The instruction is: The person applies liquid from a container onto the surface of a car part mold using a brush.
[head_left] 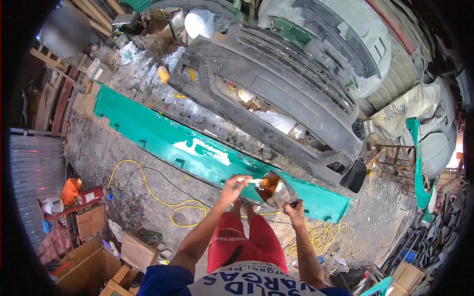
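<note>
My left hand is closed around the pale handle of a brush-like tool. The tool's far end reaches into a see-through plastic container, where its tip is hard to make out. Amber-brown liquid coats one side of the container. On the other side, my right hand grips the container near a dark rim or handle, holding it tilted. Below both hands lies a long green panel with white patches on its upper face.
A large grey bumper lies beyond the green panel, with rags and scraps inside it. Yellow hose or cable loops across the floor. At left stands a red rack near wooden boxes. More vehicle panels are stacked at right.
</note>
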The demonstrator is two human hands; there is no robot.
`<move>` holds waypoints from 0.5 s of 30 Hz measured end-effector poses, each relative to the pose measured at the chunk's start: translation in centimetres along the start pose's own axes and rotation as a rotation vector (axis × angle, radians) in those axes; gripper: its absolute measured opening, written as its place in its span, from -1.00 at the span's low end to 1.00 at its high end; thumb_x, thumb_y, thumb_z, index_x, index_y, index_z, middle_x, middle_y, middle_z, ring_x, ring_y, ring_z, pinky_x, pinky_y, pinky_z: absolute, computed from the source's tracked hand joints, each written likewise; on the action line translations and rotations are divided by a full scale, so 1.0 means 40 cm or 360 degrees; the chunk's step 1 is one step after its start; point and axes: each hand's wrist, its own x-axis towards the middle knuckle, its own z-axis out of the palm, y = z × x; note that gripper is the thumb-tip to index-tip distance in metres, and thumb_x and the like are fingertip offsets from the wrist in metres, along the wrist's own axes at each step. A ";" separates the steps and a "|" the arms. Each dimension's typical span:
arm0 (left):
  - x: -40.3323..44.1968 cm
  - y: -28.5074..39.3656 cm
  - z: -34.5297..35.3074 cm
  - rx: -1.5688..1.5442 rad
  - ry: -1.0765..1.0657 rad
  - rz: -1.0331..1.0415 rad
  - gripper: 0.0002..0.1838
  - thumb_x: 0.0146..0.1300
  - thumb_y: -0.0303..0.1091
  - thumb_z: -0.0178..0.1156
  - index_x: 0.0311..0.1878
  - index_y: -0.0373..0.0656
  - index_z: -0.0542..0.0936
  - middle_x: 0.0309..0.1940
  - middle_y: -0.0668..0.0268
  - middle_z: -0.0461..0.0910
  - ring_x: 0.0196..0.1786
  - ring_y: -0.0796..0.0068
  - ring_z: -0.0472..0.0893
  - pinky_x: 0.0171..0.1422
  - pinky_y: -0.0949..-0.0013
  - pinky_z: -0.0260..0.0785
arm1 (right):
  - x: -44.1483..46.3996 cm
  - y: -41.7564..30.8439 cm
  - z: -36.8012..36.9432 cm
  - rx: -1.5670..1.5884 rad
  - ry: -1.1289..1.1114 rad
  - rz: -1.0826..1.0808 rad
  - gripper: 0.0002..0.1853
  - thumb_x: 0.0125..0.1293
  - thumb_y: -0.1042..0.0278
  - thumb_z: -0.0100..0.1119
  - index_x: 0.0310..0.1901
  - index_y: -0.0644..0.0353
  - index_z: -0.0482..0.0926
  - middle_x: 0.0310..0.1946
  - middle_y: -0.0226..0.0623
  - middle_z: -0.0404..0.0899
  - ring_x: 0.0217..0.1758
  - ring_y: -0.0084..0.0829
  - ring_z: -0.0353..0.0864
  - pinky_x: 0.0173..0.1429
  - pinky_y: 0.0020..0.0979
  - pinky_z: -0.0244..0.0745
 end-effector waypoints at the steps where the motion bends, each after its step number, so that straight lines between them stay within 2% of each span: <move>1: 0.001 -0.019 -0.042 0.0011 0.0002 -0.0011 -0.81 0.33 -0.33 0.17 -0.11 -0.14 0.69 -0.40 0.33 0.65 -0.28 0.47 0.57 -0.09 0.37 0.34 | 0.003 0.005 0.002 0.0007 -0.0008 0.0012 -0.44 0.08 0.18 0.47 -0.02 0.25 0.36 -0.20 -0.29 0.53 -0.16 -0.45 0.55 -0.19 -0.33 0.63; 3: 0.017 -0.061 -0.132 -0.0002 0.0127 -0.0143 -0.79 0.34 -0.29 0.19 -0.08 -0.14 0.70 -0.37 0.37 0.64 -0.24 0.59 0.54 -0.12 0.42 0.35 | 0.016 0.010 -0.009 -0.0150 0.0057 0.0095 -0.47 0.10 0.18 0.45 -0.04 0.25 0.37 -0.20 -0.30 0.52 -0.19 -0.45 0.56 -0.20 -0.33 0.63; 7: 0.051 -0.150 -0.299 0.0308 0.0323 -0.0098 -0.80 0.34 -0.30 0.16 -0.10 -0.15 0.69 -0.34 0.30 0.66 -0.30 0.50 0.55 -0.08 0.38 0.37 | 0.021 0.004 -0.032 -0.0005 0.0059 0.0089 -0.51 0.14 0.16 0.43 -0.07 0.25 0.38 -0.21 -0.31 0.51 -0.22 -0.45 0.56 -0.21 -0.33 0.65; 8: 0.062 -0.176 -0.350 0.0544 0.0420 0.0141 -0.80 0.35 -0.31 0.14 -0.12 -0.16 0.68 -0.32 0.27 0.66 -0.29 0.43 0.56 -0.03 0.32 0.37 | 0.016 -0.001 -0.030 0.0118 0.0135 0.0078 -0.46 0.11 0.15 0.46 -0.05 0.30 0.40 -0.24 -0.33 0.51 -0.29 -0.51 0.52 -0.29 -0.46 0.56; 9: 0.070 -0.192 -0.398 0.0778 0.0513 0.0380 -0.81 0.36 -0.32 0.11 -0.13 -0.16 0.67 -0.30 0.23 0.66 -0.29 0.36 0.56 0.02 0.25 0.36 | 0.006 -0.003 -0.038 0.0134 0.0151 0.0043 -0.49 0.14 0.16 0.43 -0.05 0.26 0.39 -0.21 -0.31 0.50 -0.22 -0.46 0.53 -0.22 -0.37 0.61; 10: 0.077 -0.199 -0.450 0.0789 0.0523 0.0374 -0.81 0.36 -0.32 0.11 -0.13 -0.16 0.67 -0.30 0.23 0.66 -0.29 0.36 0.56 0.02 0.25 0.36 | -0.003 -0.005 -0.051 0.0148 0.0165 0.0009 -0.53 0.17 0.17 0.41 -0.05 0.23 0.38 -0.17 -0.29 0.49 -0.16 -0.42 0.54 -0.15 -0.29 0.66; 12: 0.093 -0.192 -0.542 0.0860 0.0699 0.0111 -0.82 0.34 -0.35 0.09 -0.12 -0.16 0.63 -0.24 0.17 0.65 -0.20 0.18 0.56 0.09 0.04 0.30 | -0.018 -0.009 -0.079 0.0177 0.0150 0.0034 -0.54 0.22 0.16 0.34 0.00 0.20 0.36 -0.06 -0.26 0.44 -0.05 -0.40 0.51 -0.12 -0.26 0.67; 13: 0.102 -0.167 -0.564 0.0876 0.0722 0.0114 -0.82 0.34 -0.35 0.09 -0.12 -0.16 0.63 -0.24 0.17 0.65 -0.20 0.18 0.56 0.09 0.04 0.30 | -0.024 -0.008 -0.089 0.0220 0.0170 0.0033 -0.55 0.24 0.16 0.32 0.00 0.20 0.35 -0.04 -0.25 0.42 -0.03 -0.40 0.50 -0.11 -0.24 0.67; 15: 0.099 -0.130 -0.596 0.1489 0.0951 0.0279 -0.82 0.33 -0.35 0.08 -0.09 -0.13 0.61 -0.20 0.15 0.62 -0.11 0.04 0.52 0.08 -0.10 0.25 | -0.037 -0.005 -0.112 0.0263 0.0179 0.0039 -0.56 0.25 0.16 0.30 0.00 0.20 0.35 -0.02 -0.25 0.40 0.00 -0.39 0.49 -0.11 -0.23 0.67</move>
